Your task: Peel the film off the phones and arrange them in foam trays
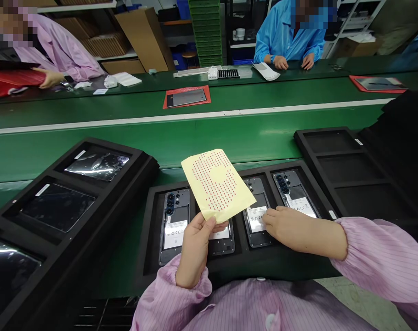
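My left hand (199, 243) pinches the lower edge of a yellow sheet of small red dot stickers (214, 186), thumb on top, and holds it raised. Below lies a black foam tray (191, 271) with several opened phones, their camera rings and white battery labels facing up. The leftmost phone (176, 225) shows beside the sheet; another phone (224, 247) is partly covered by sheet and hand. My right hand (291, 227) reaches down between a phone (259, 214) and the rightmost phone (293, 188), its bent fingertips closed together at the former's label. Anything between them is hidden.
Stacked black trays with glossy screens (57, 207) stand at left; a black tray with bare compartments (343, 156) is at right. Across the green conveyor (126, 110), with red sheets carrying flat panels (186, 97), sit a person in pink (64, 46) and one in blue (278, 32).
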A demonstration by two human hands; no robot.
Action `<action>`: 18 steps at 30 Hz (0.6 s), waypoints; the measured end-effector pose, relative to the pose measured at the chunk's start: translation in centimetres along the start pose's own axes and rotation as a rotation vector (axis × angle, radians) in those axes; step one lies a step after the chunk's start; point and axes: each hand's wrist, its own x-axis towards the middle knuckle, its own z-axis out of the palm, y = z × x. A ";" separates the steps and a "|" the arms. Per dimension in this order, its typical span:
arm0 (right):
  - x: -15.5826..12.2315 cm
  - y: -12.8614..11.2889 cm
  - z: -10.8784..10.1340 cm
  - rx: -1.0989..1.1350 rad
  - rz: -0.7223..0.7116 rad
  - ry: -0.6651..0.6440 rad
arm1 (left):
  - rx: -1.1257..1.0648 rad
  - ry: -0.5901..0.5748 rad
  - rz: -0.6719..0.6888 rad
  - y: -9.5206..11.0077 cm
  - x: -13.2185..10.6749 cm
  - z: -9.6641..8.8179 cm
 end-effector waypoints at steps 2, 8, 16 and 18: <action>0.0 0.1 -0.4 -0.006 -0.012 -0.002 | -0.004 0.000 -0.003 0.0 0.0 0.0; -0.3 0.6 -1.1 -0.022 -0.060 -0.011 | 0.001 0.004 -0.006 0.1 0.0 -0.1; -0.1 0.5 -0.7 -0.054 -0.125 -0.023 | 0.002 0.007 -0.001 -0.1 0.1 -0.2; -0.2 0.5 -0.7 -0.055 -0.136 -0.031 | -0.003 0.006 0.002 -0.1 0.1 -0.2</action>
